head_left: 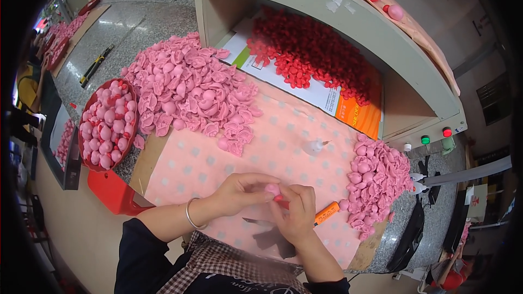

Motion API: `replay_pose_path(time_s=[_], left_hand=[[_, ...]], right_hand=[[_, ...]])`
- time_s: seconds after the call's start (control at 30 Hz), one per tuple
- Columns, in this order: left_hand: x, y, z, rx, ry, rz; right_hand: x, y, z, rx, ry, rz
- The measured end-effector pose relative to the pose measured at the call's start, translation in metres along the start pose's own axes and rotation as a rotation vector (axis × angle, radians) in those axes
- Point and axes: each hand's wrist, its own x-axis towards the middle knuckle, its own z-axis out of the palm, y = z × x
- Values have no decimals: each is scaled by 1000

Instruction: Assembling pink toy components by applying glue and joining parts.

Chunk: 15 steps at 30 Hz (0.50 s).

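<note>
Above a dotted pink cloth (185,177), my two hands meet at a small pink rounded piece (273,189) with a red part (279,198) at its lower side. My left hand (239,191), with a bangle at its wrist, pinches the pink piece from the left. The thumb and fingers of my right hand (297,212) close on the red part. An orange-handled knife (327,214) runs past my right hand, its blade showing on the left; whether that hand holds it or it lies underneath, I cannot tell. A small clear bottle (315,146) with a thin tip stands beyond my hands.
Thin pink shell-like pieces heap at left (190,87) and right (376,179). A red basket (86,155) holds pink balls with red parts. Red pieces (316,60) fill a grey open-fronted box (210,16) with buttons. Pliers (97,65) lie far left. Other people work nearby.
</note>
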Motion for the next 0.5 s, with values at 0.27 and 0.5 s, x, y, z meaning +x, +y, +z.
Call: replay_pose_path(time_s=[0.27, 0.5], left_hand=[[9, 1, 2, 11, 8, -27], [16, -4, 9, -3, 28, -12]], right_hand=[[6, 7, -5, -1, -5, -8], [7, 16, -12, 5, -15, -1]])
